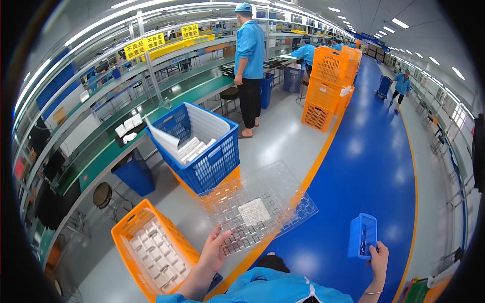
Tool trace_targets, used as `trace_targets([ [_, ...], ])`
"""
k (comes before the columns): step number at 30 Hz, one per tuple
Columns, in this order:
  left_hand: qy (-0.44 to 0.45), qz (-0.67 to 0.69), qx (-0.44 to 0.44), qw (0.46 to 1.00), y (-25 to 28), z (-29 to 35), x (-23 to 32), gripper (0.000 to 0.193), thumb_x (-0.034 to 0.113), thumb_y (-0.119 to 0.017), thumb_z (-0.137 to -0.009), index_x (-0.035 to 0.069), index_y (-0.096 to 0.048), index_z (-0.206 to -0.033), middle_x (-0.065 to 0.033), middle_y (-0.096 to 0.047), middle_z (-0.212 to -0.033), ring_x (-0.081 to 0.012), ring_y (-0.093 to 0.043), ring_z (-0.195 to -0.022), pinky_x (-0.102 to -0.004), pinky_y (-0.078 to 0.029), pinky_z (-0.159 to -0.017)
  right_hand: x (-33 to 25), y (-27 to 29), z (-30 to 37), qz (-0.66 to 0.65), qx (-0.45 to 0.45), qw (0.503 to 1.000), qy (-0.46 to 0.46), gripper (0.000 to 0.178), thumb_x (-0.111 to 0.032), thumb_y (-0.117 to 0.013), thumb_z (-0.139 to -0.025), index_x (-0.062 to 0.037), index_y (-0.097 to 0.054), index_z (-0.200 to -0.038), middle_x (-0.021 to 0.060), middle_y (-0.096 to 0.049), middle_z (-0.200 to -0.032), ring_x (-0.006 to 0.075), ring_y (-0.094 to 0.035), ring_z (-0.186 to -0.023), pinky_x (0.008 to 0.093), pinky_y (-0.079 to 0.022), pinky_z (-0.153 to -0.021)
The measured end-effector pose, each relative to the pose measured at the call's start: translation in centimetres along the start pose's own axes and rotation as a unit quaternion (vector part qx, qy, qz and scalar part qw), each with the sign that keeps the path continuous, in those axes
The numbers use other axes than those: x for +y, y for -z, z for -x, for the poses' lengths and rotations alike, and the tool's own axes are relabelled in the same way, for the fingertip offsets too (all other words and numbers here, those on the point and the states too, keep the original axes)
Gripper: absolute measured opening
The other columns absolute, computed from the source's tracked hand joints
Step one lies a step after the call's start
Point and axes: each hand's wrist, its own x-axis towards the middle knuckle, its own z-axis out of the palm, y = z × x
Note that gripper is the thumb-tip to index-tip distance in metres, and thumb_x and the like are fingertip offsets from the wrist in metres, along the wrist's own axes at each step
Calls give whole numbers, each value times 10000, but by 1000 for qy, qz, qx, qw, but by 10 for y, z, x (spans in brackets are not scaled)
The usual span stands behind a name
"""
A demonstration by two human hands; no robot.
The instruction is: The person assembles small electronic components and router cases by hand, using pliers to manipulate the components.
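Observation:
My left hand (214,248) grips the near left edge of a clear plastic tray (284,194), thumb on top. Rows of small dark-edged pockets or parts run across the tray; I cannot make out which. A white printed label (254,211) shows on its middle. Off to the right, my right hand (379,256) is closed around the near side of a small blue plastic bin (372,231). A few small dark pieces (363,244) lie inside it, too small to name. The tray and the bin are apart, both held above the floor.
A blue crate (217,161) holding white foam sheets and white boxes stands on an orange crate. Lower left is an orange crate (177,235) of white pieces. Stacked orange crates (323,91) border the blue walkway. One person (250,48) stands at the bench; another (402,83) walks beside a blue cart.

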Motion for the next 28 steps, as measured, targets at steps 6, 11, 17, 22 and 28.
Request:
trace_targets([
  [6, -6, 30, -10, 999, -102, -182, 32, 465, 148, -513, -936, 65, -357, -1366, -130, -592, -1208, -247, -642, -1007, -360, -549, -852, -32, -43, -195, 29, -17, 999, -14, 113, -54, -556, -837, 51, -591, -818, 65, -553, -572, 132, -532, -413, 277, -430, -348],
  [11, -19, 15, -19, 1000, -175, -341, 55, 448, 148, -506, -944, 61, -362, -1358, -129, -581, -1231, -225, -639, -1021, -349, -543, -868, -38, -88, -355, 88, -14, 996, -28, 112, -46, -558, -824, 50, -560, -766, 90, -554, -560, 162, -569, -423, 301, -469, -362],
  [17, -53, 28, -25, 998, -260, -522, 101, 475, 126, -467, -947, 49, -310, -1389, -174, -554, -1262, -263, -623, -1065, -373, -539, -884, -81, -167, -598, 90, -72, 993, 21, 113, -49, -569, -823, 50, -552, -771, 118, -547, -570, 197, -581, -421, 324, -452, -381],
  [22, -17, 6, 37, 999, -309, -650, 149, 501, 130, -471, -946, 47, -287, -1404, -180, -541, -1271, -282, -622, -1067, -380, -533, -895, -157, -274, -816, 76, -135, 981, 118, 110, -58, -573, -850, 42, -567, -806, 79, -543, -608, 159, -581, -454, 300, -475, -379],
  [28, -11, 2, 50, 999, -355, -844, 205, 571, 144, -523, -932, 71, -259, -1433, -179, -530, -1287, -312, -600, -1102, -411, -522, -912, -220, -421, -1045, 47, -221, 969, 98, 156, -106, -586, -862, 24, -630, -935, 113, -632, -696, 206, -626, -495, 308, -508, -454],
])
